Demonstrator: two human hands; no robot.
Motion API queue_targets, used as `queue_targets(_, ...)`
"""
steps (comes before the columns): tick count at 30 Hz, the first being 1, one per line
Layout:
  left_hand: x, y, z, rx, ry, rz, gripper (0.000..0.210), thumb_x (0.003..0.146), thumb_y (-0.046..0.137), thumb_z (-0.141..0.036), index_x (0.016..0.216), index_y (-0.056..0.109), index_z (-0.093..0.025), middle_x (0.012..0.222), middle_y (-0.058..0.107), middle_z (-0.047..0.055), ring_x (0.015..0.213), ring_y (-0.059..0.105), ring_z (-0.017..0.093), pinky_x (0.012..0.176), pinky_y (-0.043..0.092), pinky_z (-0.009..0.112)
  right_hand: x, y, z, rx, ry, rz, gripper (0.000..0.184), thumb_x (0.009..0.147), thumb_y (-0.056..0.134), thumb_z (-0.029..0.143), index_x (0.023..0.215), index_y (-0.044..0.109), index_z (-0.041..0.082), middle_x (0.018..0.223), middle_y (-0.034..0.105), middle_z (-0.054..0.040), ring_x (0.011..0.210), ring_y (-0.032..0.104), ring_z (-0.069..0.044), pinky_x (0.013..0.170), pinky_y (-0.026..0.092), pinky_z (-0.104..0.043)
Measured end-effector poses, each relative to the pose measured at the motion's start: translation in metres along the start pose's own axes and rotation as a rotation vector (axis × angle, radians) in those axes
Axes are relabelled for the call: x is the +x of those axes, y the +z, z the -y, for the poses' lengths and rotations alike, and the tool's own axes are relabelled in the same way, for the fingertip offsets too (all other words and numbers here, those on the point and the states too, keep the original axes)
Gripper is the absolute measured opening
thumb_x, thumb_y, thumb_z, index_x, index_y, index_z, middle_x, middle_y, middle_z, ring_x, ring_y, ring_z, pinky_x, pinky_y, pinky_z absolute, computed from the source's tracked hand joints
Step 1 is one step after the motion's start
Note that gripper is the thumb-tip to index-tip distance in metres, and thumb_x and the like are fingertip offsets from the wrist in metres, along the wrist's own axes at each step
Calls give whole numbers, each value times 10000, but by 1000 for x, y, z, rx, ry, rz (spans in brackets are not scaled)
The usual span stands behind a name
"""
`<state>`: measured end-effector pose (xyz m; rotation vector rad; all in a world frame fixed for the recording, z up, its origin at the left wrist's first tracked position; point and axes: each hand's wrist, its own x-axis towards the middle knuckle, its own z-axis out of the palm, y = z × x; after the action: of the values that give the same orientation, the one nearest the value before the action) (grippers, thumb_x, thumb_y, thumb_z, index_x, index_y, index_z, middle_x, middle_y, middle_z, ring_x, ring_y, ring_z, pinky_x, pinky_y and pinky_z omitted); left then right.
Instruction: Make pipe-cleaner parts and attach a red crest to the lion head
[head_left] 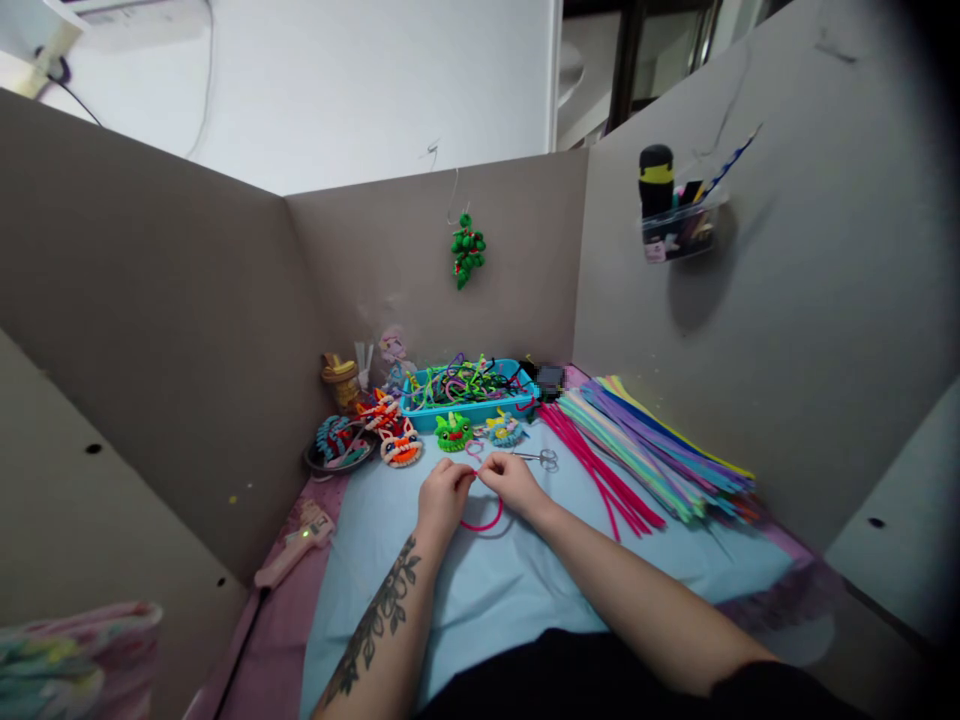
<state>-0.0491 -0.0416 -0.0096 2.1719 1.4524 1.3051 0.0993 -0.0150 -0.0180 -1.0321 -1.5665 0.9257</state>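
A hot-pink pipe cleaner (484, 526) bends in a loop below my two hands, over the light blue cloth (525, 585). My left hand (448, 490) pinches it with thumb and finger. Close beside, my right hand (510, 478) is closed on the same pipe cleaner, the fingertips of both hands nearly meeting. Small silver scissors (546, 459) lie just beyond my right hand. Past my hands sit a green pipe-cleaner animal head (454, 432), an orange and white one (402, 445) and a blue and yellow one (504, 430).
A blue tray (442, 412) of tangled pipe-cleaner pieces stands at the back. Bundled straight pipe cleaners (645, 450) fan out on the right, pink ones (600, 475) nearest. Left are a dark bowl (339, 466) and a pink glue gun (296, 550) with a cord. Grey panels (435, 250) enclose three sides.
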Motion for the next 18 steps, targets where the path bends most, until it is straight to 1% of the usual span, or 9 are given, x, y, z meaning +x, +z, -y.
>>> queue_targets(6,1,1,2,-42,-46,19,125,786,563,-184,785,686,-207,726,551,17,690,535,150,665,402,271,-1,1,-2,-60,-53,2,110,674,527,205,566,528,181,525,482,38,519,440,-119,521,335,-238)
queue_targets(11,3,2,6,-87,-144,63,63,772,605,-182,762,667,-179,722,559,11,703,533,144,710,430,302,0,1,-4,-137,-145,14,109,692,522,161,591,559,180,569,519,26,575,474,-131,557,353,-239)
queue_targets(12,4,3,7,-98,-174,77,59,784,610,-204,778,654,-165,747,572,11,722,542,144,726,443,316,0,0,-4,-152,-168,17,112,695,521,148,596,563,180,583,529,24,592,482,-133,573,357,-240)
queue_targets(15,6,5,13,-149,-280,127,179,841,578,-297,914,611,-137,911,613,35,818,583,157,757,485,362,0,-1,-2,-195,-230,26,120,709,525,122,617,578,177,614,554,17,627,501,-138,610,367,-247)
queue_targets(18,8,6,17,-242,-397,193,267,863,550,-328,1052,578,-141,1050,605,63,895,597,182,771,508,381,-1,-3,2,-229,-291,44,130,731,537,112,631,590,175,628,563,11,631,509,-139,617,370,-251)
